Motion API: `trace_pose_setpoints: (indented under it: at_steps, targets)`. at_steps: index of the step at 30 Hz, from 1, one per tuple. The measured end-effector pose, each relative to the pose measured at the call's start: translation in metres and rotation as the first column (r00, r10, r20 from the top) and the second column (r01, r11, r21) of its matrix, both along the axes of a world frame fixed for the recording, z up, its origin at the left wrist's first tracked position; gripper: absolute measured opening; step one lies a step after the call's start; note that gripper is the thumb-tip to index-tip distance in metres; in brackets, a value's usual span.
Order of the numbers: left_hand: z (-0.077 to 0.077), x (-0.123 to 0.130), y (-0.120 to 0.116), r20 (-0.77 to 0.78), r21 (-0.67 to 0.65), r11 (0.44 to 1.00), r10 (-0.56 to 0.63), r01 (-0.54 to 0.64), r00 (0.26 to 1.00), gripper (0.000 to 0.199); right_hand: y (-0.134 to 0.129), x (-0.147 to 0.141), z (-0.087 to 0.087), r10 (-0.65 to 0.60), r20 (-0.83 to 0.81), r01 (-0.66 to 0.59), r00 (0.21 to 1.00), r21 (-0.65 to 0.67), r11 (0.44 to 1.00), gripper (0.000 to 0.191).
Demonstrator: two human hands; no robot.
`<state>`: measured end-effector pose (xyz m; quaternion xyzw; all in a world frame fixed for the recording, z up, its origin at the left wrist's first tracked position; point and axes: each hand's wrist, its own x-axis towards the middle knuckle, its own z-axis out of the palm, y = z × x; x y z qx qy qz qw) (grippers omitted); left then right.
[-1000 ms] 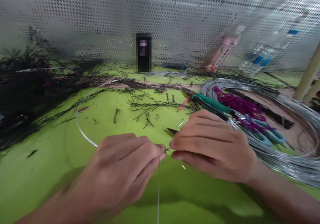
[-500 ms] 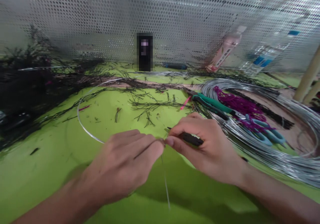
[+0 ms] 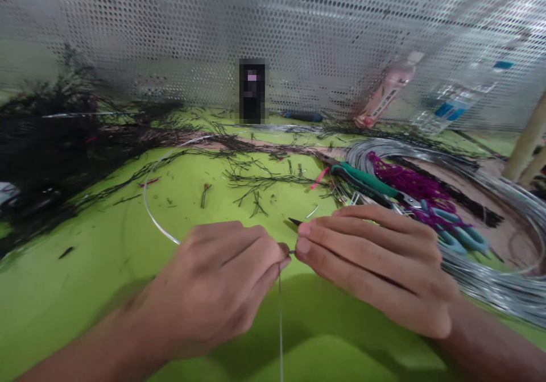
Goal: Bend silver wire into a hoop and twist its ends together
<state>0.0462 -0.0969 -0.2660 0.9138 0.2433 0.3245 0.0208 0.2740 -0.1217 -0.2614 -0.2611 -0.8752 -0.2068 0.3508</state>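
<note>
Near the middle of the view, my left hand (image 3: 230,285) is closed in a pinch on a thin silver wire (image 3: 280,319). The wire hangs down from the fingertips, and a loop of wire (image 3: 160,229) curves out beyond the hand on the left. My right hand (image 3: 375,262) has its fingers pressed together, its fingertips at a short dark piece (image 3: 292,252) that sticks out of the left fingertips. A dark pointed tip (image 3: 294,221) shows beside the right fingertips; the rest of it is hidden by the hand.
Green-handled pliers (image 3: 367,178), blue-handled scissors (image 3: 454,234), purple strands (image 3: 409,183) and a large wire coil (image 3: 503,297) lie right. Black bristly strands (image 3: 55,143) are heaped left. Two bottles (image 3: 388,92) and a blurred dark object (image 3: 252,92) stand by the perforated metal wall (image 3: 179,35).
My right hand has rolled over, its fingers now extended together, covering most of the dark pointed object that showed in its grip. The left hand has shifted slightly right.
</note>
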Motion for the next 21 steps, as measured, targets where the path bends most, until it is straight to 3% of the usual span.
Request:
trace_pose_setpoints:
  at_steps: [4,10,12,15,17,19,21]
  targets:
    - [-0.003,-0.002,0.001,-0.01,0.047,0.998,-0.043,0.044,0.999,0.025,0.008,0.002,-0.005,0.045,0.022,-0.046,0.999,0.025,0.999,0.021]
    - [-0.005,0.001,0.0,0.039,0.054,0.994,-0.096,0.094,0.995,0.029,0.011,0.002,-0.006,0.062,0.004,-0.06,0.998,-0.204,0.977,0.012]
    - [-0.004,0.002,0.0,0.052,0.061,0.992,-0.112,0.109,0.992,0.027,0.011,0.001,-0.002,0.072,-0.02,-0.074,0.997,-0.349,0.934,0.005]
    - [-0.004,0.002,0.0,0.037,0.069,0.99,-0.123,0.12,0.992,0.022,0.012,-0.001,0.0,0.091,-0.074,-0.117,0.993,-0.571,0.812,0.012]
    - [-0.004,0.001,-0.002,0.029,0.026,0.996,-0.091,0.09,0.995,0.019,0.013,-0.001,-0.001,0.102,-0.101,-0.143,0.99,-0.619,0.773,0.013]
    - [-0.001,0.0,-0.004,0.066,-0.056,0.998,-0.034,0.038,0.997,0.017,0.014,-0.002,-0.004,0.128,-0.095,-0.158,0.987,-0.491,0.857,0.011]
    - [0.003,-0.001,-0.007,0.097,-0.13,0.992,0.011,0.001,0.995,0.016,0.013,-0.002,-0.006,0.162,-0.072,-0.176,0.984,-0.27,0.947,0.013]
